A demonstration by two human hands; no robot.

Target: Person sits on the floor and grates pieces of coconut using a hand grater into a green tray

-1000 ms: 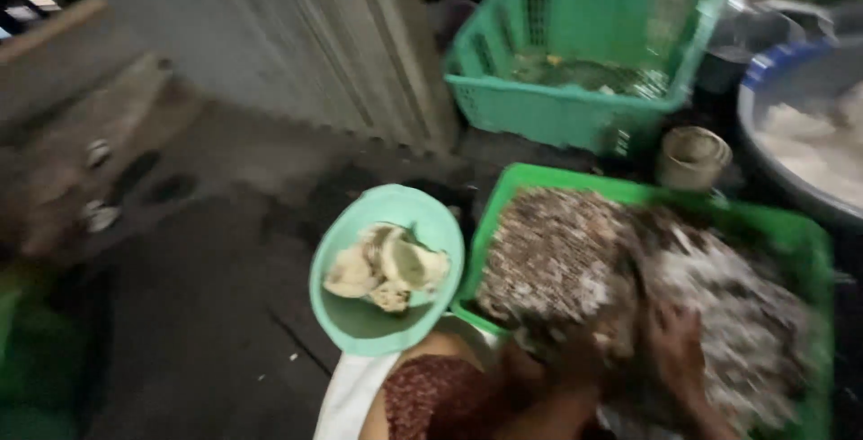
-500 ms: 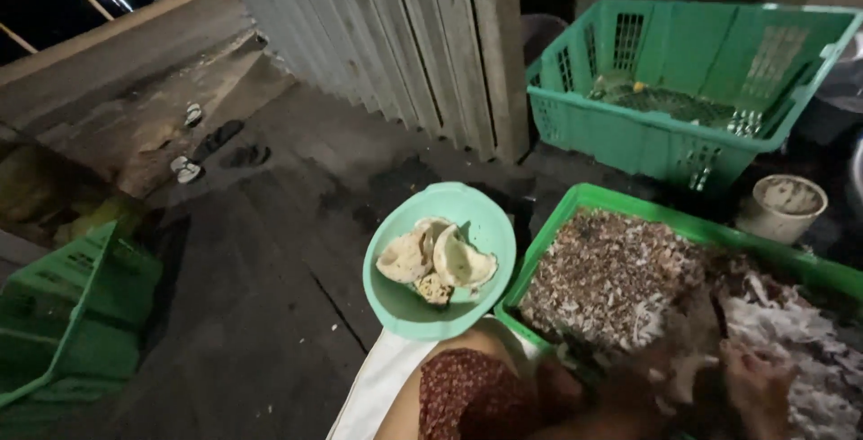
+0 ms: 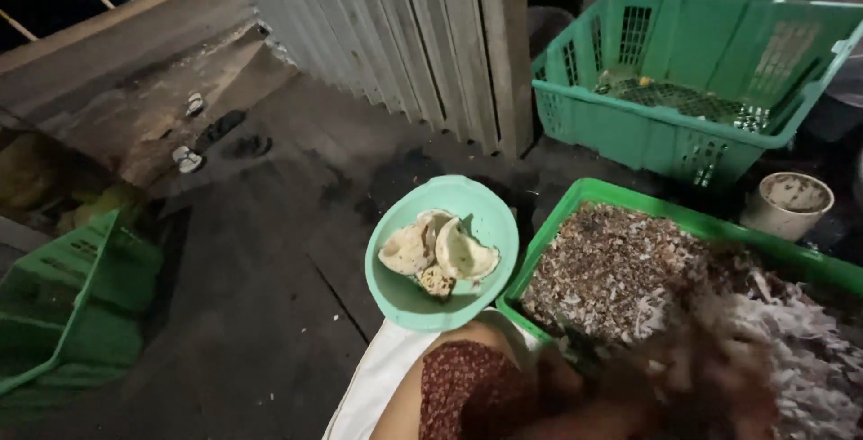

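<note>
Shifted right since before, a blurred hand (image 3: 710, 377) digs in the green crate (image 3: 629, 202) of shredded scraps.
Fingers' grip cannot be told; teal bowl (image 3: 490, 215) sits just beside.

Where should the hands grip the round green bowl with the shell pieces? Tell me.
Grip the green bowl by its bare left rim, coming from the open floor side. The shell pieces sit toward the middle and right, and the green crate crowds its right edge.

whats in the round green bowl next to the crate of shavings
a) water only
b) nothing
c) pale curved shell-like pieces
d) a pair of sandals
c: the round green bowl holds a few pale curved pieces, beside the green crate.
</note>
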